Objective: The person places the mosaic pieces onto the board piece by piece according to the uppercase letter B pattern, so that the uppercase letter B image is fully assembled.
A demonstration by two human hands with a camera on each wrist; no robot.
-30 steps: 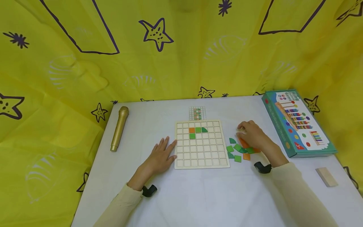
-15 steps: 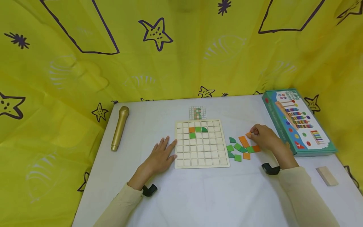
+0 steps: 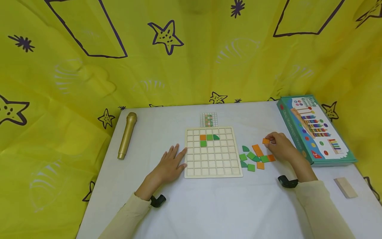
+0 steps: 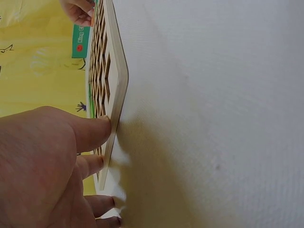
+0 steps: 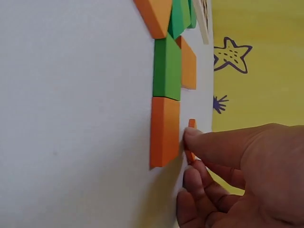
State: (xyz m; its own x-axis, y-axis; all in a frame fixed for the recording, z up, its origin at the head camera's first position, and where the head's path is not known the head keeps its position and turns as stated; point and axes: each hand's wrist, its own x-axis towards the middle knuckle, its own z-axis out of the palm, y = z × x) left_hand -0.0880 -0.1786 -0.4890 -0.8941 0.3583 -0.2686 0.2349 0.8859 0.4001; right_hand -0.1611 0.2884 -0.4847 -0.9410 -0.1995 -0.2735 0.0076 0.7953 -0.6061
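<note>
My right hand (image 3: pixel 280 146) pinches an orange square tile (image 3: pixel 265 141) between thumb and fingers, just beyond a loose cluster of tiles. The right wrist view shows that tile edge-on at the thumb (image 5: pixel 209 142). Orange and green tiles lie around it, among them a green square (image 5: pixel 166 69) and a dark green quarter-circle (image 3: pixel 245 148). My left hand (image 3: pixel 170 166) lies with fingers spread, thumb and index touching the left edge of a wooden grid board (image 3: pixel 213 172). Near its top the board holds an orange square (image 3: pixel 203 137), two green squares and a green quarter-circle (image 3: pixel 216 137).
A small pattern card (image 3: pixel 209 119) lies behind the board. At the left is a gold microphone (image 3: pixel 127 136). A boxed ring game (image 3: pixel 317 131) stands at the right, with a wooden block (image 3: pixel 345 187) nearer the front. A yellow curtain (image 3: pixel 191 76) hangs behind the table.
My right hand has moved right, off the tile cluster, and now pinches an orange square tile apart from the others. The left hand stays at the board's edge.
</note>
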